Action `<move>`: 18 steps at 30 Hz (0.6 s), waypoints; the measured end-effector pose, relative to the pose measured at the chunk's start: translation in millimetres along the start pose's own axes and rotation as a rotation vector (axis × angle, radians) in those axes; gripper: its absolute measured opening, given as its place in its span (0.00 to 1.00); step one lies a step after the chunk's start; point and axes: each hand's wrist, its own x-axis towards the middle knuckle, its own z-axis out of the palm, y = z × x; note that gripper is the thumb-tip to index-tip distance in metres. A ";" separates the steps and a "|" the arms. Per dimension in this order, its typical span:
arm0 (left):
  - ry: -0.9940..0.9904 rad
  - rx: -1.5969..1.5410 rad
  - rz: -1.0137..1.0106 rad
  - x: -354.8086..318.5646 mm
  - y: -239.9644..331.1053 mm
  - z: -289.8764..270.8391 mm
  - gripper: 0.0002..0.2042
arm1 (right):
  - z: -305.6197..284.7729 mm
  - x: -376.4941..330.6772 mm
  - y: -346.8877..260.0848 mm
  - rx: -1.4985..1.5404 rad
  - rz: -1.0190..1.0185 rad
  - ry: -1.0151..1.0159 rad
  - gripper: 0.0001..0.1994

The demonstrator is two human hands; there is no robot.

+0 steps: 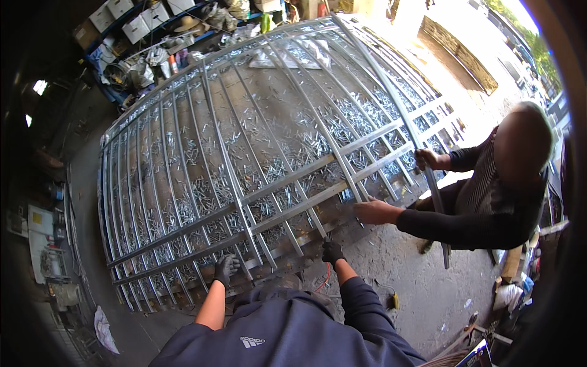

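Black gloves cover both of your hands, and each one takes hold of the metal gate (244,153) at its near edge. Your left hand (225,269) is curled around the lower end of one thin bar, the fingers pressed together on it. Your right hand (332,251) closes the same way on the end of another bar, a little further to the right. With the two hands well apart, it seems you share the weight and keep the wide frame from twisting.

The gate is a big grey frame of many upright bars crossed by two pairs of flat rails. It lies almost flat and fills most of the view, a bit above the ground, which is covered with many small shiny metal pieces (287,131).

On the right another person helps you. One bare hand (374,211) lies spread on the rail at the corner, and the other hand (425,159) grips the long side bar, so the far side is carried too.

Behind the gate stand blue shelves (131,30) with white boxes. Near your right arm a red cable (324,280) lies on the concrete floor (422,293).
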 end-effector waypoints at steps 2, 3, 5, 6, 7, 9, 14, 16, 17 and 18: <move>0.056 -0.025 -0.037 5.3 -3.4 -5.2 0.09 | 0.2 -9.2 -7.3 0.024 0.011 -0.001 0.23; 0.093 -0.043 0.000 9.7 -8.4 -1.6 0.09 | -1.7 -13.4 -8.6 -0.050 0.042 0.036 0.23; -0.052 -0.077 0.219 28.4 -13.7 11.9 0.11 | -10.2 -24.4 -5.4 0.008 0.182 0.085 0.23; -0.042 -0.049 0.255 37.6 -15.0 17.3 0.13 | -14.7 -30.8 -2.4 -0.005 0.210 0.090 0.23; 0.021 -0.037 0.539 54.6 -15.5 38.7 0.18 | -19.4 -39.8 3.1 -0.056 0.117 0.003 0.23; 0.099 0.239 0.525 78.1 -11.5 61.4 0.31 | -28.0 -60.6 14.5 -0.166 -0.024 -0.187 0.27; 0.344 0.828 0.496 107.5 -0.2 98.7 0.39 | -28.6 -125.3 41.9 -0.133 0.310 -0.150 0.24; 0.222 0.649 0.359 111.0 10.1 100.0 0.34 | -21.8 -146.1 44.0 -0.073 0.222 -0.187 0.21; 0.163 0.513 0.470 106.2 10.7 100.8 0.29 | -16.7 -156.4 44.6 -0.064 0.180 -0.188 0.22; 0.105 0.408 0.467 102.2 14.3 104.1 0.24 | -10.4 -162.0 41.8 -0.052 0.130 -0.186 0.22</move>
